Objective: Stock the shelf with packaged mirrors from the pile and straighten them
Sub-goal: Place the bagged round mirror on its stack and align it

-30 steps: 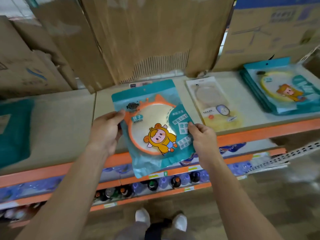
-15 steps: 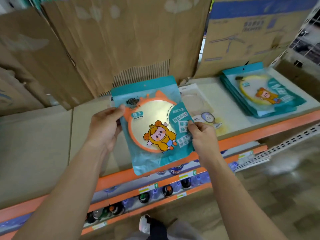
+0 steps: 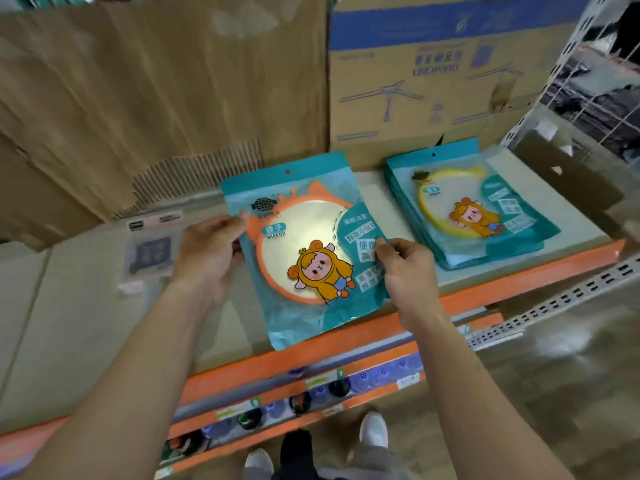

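Head view, starting from what is closest to me: my two light shoes stand on the floor. In front of them is a low shelf row with dark-capped bottles behind orange rails.

Above this, both my bare arms reach forward. My left grip is clamped on the left edge of one packaged mirror, the thumb on its front and the fingers behind it. My right grip pinches the right edge of the same pack, again with the thumb on the front. The pack is teal, with an orange round mirror and a cartoon child in a yellow hood. It is tilted a little, its top leaning to the left. Its lower end hangs over the orange front edge of the shelf, about the middle of the shelf's length. If its back touches the shelf board, I cannot tell.

Near the right end of the shelf lies the pile of similar packs, flat, a yellow-rimmed mirror on top, apart from my pack. Toward the left, a blurred clear packet lies flat on the board.

At the back edge stand brown cardboard sheets and a printed cardboard box with a blue band.
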